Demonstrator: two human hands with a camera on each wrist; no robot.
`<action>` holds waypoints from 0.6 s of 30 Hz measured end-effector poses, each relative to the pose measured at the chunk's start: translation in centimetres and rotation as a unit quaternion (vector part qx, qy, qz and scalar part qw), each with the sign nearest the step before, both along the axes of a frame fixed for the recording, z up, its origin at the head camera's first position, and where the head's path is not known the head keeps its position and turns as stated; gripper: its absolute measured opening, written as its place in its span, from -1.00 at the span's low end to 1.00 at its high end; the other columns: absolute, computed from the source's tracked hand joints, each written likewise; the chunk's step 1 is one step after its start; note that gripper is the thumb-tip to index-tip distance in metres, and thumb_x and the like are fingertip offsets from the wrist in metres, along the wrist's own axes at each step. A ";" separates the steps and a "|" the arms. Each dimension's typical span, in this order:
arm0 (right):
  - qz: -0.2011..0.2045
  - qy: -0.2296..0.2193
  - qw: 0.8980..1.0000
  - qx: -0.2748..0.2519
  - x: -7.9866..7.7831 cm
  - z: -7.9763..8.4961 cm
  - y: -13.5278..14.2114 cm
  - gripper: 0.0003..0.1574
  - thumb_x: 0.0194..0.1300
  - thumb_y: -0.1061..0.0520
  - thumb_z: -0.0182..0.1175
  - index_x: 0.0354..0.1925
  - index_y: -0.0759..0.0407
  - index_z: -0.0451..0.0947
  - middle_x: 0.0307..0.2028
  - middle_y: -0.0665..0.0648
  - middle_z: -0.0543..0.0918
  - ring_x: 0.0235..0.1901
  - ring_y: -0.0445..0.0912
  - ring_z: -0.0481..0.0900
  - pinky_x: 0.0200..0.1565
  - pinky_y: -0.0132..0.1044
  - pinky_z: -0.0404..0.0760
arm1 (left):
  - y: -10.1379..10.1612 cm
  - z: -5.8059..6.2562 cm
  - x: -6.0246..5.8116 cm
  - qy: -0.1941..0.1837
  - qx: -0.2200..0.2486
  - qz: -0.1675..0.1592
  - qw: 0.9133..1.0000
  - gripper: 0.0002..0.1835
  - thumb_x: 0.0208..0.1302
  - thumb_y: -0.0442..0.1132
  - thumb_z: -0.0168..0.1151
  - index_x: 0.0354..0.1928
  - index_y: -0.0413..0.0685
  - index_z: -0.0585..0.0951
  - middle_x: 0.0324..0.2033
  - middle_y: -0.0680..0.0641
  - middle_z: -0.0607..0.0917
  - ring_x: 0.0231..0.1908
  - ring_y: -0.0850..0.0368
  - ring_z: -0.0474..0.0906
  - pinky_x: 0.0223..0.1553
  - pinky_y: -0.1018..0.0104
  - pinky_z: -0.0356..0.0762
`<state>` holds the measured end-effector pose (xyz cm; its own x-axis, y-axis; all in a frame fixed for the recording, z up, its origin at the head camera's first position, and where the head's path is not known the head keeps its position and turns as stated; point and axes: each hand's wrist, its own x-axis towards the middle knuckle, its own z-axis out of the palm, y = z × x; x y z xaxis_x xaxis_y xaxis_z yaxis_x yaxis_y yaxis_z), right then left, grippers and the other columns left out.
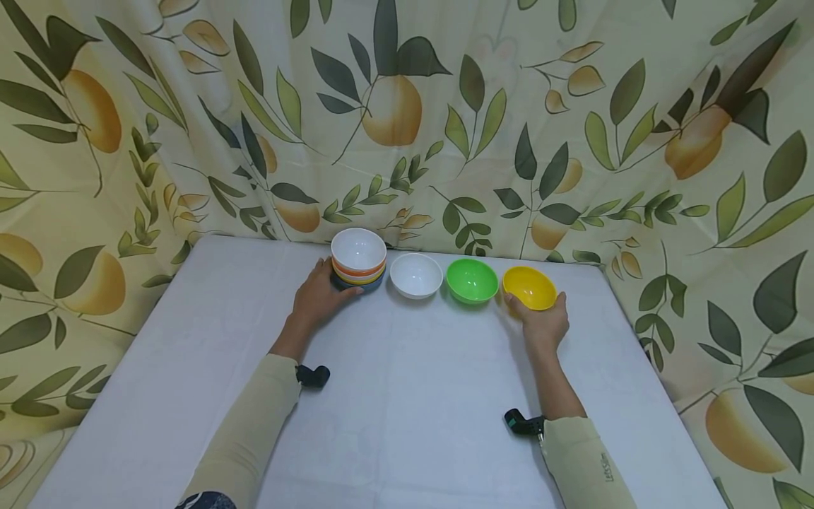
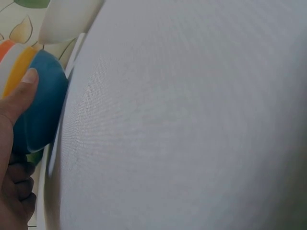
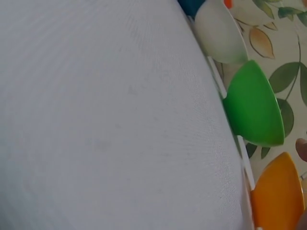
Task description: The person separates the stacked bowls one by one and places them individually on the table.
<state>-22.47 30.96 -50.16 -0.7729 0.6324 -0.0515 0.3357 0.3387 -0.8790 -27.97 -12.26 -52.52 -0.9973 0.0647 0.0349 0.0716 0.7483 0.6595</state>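
Sleeves (image 1: 244, 424) cut off at btm, L hand (image 1: 320, 293), pt. hidden, curled rnd bowl stack (image 1: 359, 260), R hand (image 1: 545, 324) gripping yel. bowl (image 1: 529, 285)

Fruit-Print Curtain Surrounding a White Tablecloth

A cream curtain (image 1: 439, 166) is hanging behind the white tablecloth (image 1: 407, 410) and is running down both its left and right sides. Large orange fruits (image 1: 392, 111) are showing across the print, with dark leaves (image 1: 386, 35) sprouting above them and lighter green leaves (image 1: 289, 104) standing between. Folds are creasing the fabric at the upper left, and a pale heart outline (image 1: 496, 53) is showing faintly near the top. Curved brown lines (image 1: 15, 463) are curling at the lower left. In both wrist views the tablecloth is filling most of the picture, the curtain's print appearing beyond its edge.
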 end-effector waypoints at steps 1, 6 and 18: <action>0.000 0.000 1.000 0.002 0.0 0.1 -0.1 0.54 0.19 -0.15 0.58 0.70 0.21 -0.23 0.67 0.21 -0.05 0.64 0.06 -0.09 0.59 -0.12 -0.09 | 0.0 0.0 0.0 0.000 -0.001 0.000 1.000 0.16 0.26 0.32 0.42 0.66 -0.15 0.11 0.60 -0.28 0.18 0.62 -0.19 -0.06 0.49 -0.33 0.10; 0.004 0.007 1.000 0.006 0.2 0.8 -0.4 0.55 0.19 -0.22 0.57 0.71 0.14 -0.24 0.68 0.17 -0.07 0.64 0.04 -0.09 0.59 -0.11 -0.06 | 0.0 -0.1 0.0 0.003 -0.002 0.000 1.000 0.16 0.26 0.32 0.43 0.66 -0.15 0.12 0.60 -0.29 0.18 0.62 -0.20 -0.05 0.49 -0.34 0.11; 0.015 0.026 0.999 0.041 0.2 2.0 -1.2 0.56 0.18 -0.25 0.56 0.70 0.18 -0.23 0.66 0.25 -0.03 0.64 0.13 -0.12 0.59 -0.04 -0.12 | 0.0 0.0 0.1 0.004 0.001 0.001 1.000 0.15 0.25 0.33 0.43 0.65 -0.14 0.13 0.59 -0.29 0.20 0.62 -0.20 -0.04 0.48 -0.32 0.15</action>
